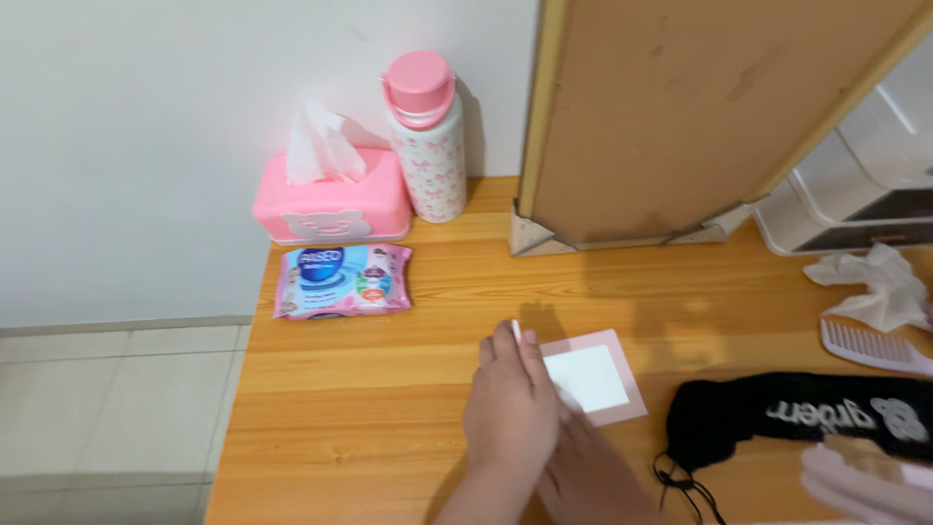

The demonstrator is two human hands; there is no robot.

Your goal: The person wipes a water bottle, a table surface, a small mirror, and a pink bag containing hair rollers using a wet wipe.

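Hands meet over the pink card (pixel 595 381), flat on the worktop (pixel 389 389) at near centre. My left hand (pixel 510 408) lies open, fingers touching its left edge; right hand (pixel 588 472) sits beneath, grip unclear. I'd pin a corner and lift slowly.

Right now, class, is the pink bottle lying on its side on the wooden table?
No, the pink bottle stands upright on the wooden table, against the wall beside the pink tissue box.
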